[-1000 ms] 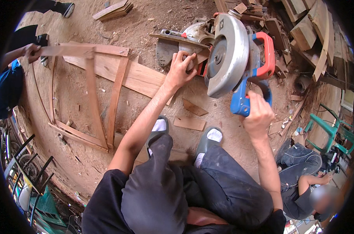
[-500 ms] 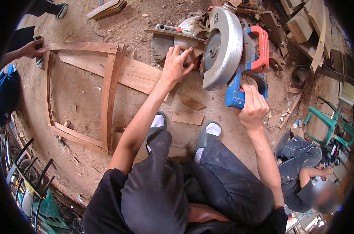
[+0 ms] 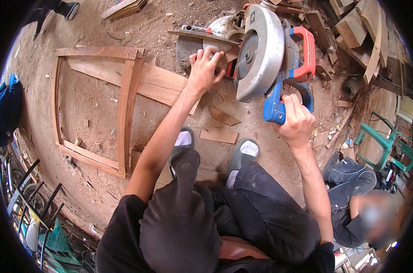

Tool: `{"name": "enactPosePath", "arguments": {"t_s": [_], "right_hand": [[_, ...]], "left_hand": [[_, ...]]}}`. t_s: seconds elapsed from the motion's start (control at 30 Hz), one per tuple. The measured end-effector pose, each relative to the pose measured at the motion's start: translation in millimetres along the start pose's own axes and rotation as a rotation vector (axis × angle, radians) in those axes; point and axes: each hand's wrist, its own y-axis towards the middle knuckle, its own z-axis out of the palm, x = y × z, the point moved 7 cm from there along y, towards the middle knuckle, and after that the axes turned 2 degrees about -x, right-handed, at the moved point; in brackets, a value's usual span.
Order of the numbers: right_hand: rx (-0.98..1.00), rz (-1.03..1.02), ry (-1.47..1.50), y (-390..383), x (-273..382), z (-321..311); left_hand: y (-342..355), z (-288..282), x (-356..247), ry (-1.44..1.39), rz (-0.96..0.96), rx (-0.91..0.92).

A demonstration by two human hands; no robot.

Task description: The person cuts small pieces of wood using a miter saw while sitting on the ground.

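Observation:
A miter saw (image 3: 262,52) with a silver blade guard stands on the ground in front of me. My right hand (image 3: 298,119) is wrapped round its blue trigger handle (image 3: 273,107), below the red carrying handle (image 3: 308,52). At the saw's fence, left of the blade, my left hand (image 3: 205,70) is closed with curled fingers. What those fingers grip is mostly hidden; a bit of brown wood shows beside them. A wide plank (image 3: 163,86) lies on the ground by my left forearm, partly under a wooden frame (image 3: 127,109).
Two wood offcuts, one a rectangular piece (image 3: 219,135), lie near my feet. Stacked lumber (image 3: 352,32) fills the far right. A green plastic chair (image 3: 379,141) and a seated person (image 3: 352,214) are at the right. Metal racks (image 3: 38,200) stand at the lower left.
Another person's hand has let go of the wooden frame's far left corner and left the view. The seated person at the right has shifted posture. My hands have barely moved.

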Motion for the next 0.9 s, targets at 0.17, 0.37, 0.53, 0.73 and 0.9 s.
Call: {"name": "enactPosePath", "arguments": {"t_s": [0.17,0.37,0.53,0.73,0.9], "right_hand": [[-0.023,-0.029,-0.034,-17.2,-2.9,23.1],[-0.031,-0.041,-0.032,-17.2,-1.9,25.5],[-0.02,-0.032,-0.029,-16.3,-1.9,22.1],[-0.045,-0.034,-0.037,-15.8,-0.9,23.8],[-0.057,-0.033,-0.035,-15.0,-2.2,18.7]], "left_hand": [[3.3,3.5,-1.4,0.023,0.009,0.025],[1.5,2.6,-1.7,0.048,0.024,0.005],[4.1,0.3,-5.3,0.026,0.019,0.025],[7.9,1.8,-4.9,0.076,0.071,-0.023],[16.1,8.1,-10.4,0.093,0.091,0.007]]}}
